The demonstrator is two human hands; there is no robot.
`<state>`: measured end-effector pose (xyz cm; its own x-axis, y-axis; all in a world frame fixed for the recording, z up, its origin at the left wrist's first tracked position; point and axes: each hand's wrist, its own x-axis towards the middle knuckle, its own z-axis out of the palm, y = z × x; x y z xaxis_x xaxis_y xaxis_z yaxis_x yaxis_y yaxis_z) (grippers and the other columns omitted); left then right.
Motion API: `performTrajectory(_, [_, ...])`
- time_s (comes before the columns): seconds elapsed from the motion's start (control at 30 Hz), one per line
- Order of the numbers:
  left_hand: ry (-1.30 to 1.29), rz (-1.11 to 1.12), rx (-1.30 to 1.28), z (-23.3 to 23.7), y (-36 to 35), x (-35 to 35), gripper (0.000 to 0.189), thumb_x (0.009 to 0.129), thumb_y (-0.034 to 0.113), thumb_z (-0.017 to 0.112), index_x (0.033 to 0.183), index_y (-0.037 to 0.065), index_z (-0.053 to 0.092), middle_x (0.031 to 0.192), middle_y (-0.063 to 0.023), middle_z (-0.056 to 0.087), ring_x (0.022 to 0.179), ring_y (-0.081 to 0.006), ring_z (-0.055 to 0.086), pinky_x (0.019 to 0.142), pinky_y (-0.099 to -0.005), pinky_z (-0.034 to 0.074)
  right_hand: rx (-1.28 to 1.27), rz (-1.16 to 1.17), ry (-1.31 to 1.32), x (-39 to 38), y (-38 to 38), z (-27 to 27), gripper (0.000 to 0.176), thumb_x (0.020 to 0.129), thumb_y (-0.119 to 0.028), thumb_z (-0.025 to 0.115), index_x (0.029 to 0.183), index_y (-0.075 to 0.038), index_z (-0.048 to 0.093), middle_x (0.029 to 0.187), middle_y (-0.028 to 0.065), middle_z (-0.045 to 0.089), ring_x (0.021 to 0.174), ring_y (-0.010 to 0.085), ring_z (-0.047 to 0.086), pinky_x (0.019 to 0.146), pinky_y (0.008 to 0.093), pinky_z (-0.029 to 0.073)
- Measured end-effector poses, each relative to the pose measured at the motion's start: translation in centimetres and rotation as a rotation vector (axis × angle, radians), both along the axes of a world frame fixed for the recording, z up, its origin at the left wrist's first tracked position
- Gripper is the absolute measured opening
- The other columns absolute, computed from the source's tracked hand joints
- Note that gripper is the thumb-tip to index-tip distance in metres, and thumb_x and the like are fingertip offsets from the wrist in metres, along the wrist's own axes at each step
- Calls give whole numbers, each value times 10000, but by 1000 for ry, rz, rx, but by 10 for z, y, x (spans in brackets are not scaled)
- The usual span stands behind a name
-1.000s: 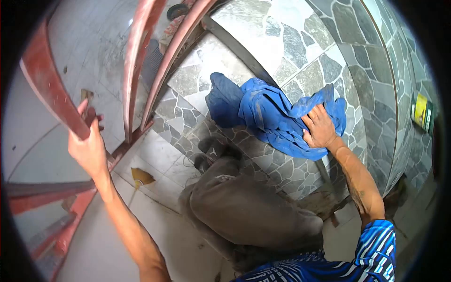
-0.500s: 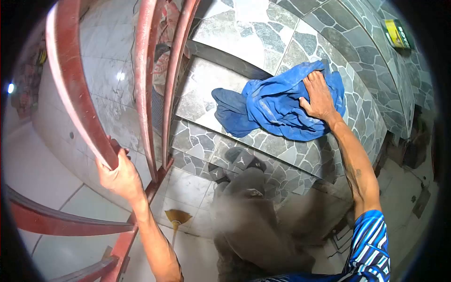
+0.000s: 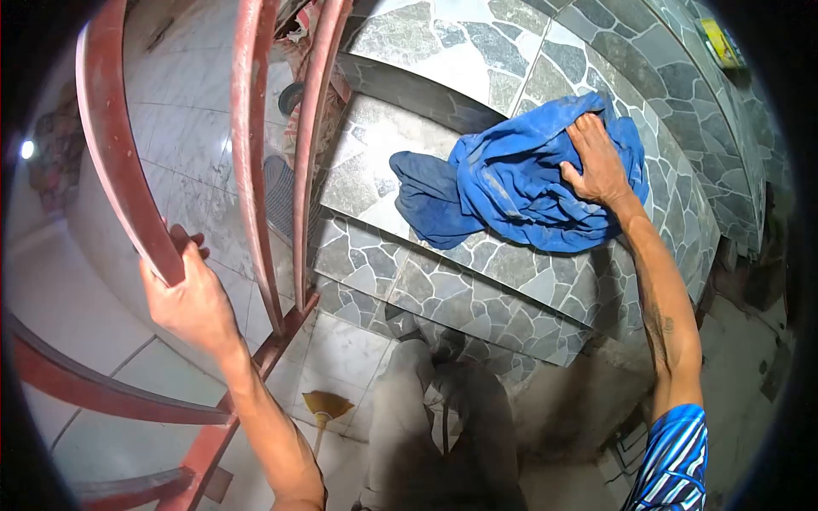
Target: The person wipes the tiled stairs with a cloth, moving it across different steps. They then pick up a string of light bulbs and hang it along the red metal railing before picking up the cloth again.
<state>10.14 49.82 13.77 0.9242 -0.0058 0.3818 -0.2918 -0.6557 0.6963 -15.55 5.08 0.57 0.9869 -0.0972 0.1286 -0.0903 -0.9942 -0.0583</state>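
My right hand (image 3: pixel 598 162) presses flat on a crumpled blue cloth (image 3: pixel 503 183) that lies on a stone-patterned tiled stair step (image 3: pixel 477 272). Its fingers are spread over the cloth's right part. My left hand (image 3: pixel 189 294) is closed around a curved red metal railing bar (image 3: pixel 115 153) at the left. My legs in grey trousers (image 3: pixel 434 426) stand below the step, near the bottom middle.
More red railing bars (image 3: pixel 256 128) rise between my hands. A yellow broom head (image 3: pixel 325 407) lies on the light floor tiles below. A yellow-green box (image 3: pixel 720 43) sits on an upper step at top right. Higher steps curve away on the right.
My right hand and the blue cloth have shifted slightly right and up on the step. My left hand slid a little along the railing bar. The view has tilted.
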Motion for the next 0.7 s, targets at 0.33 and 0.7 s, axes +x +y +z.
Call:
performTrajectory(0.33, [-142,-77,56,-14,12,10,197,899,80,672,1076,-5,677,873,-95,725,736,-148,699,663,-324,549,-105,-87,-132,-17,17,-11,607,832,-256,723,1328,39,535,1363,271,540,1305,412,496,1168,486,335])
performTrajectory(0.7, [59,-287,313,1,49,15,697,883,252,714,1410,-72,393,1309,-337,514,1237,-464,501,1068,-494,394,680,-1217,-45,-218,201,53,303,932,-92,478,1175,30,611,1154,296,640,1081,494,585,924,532,468])
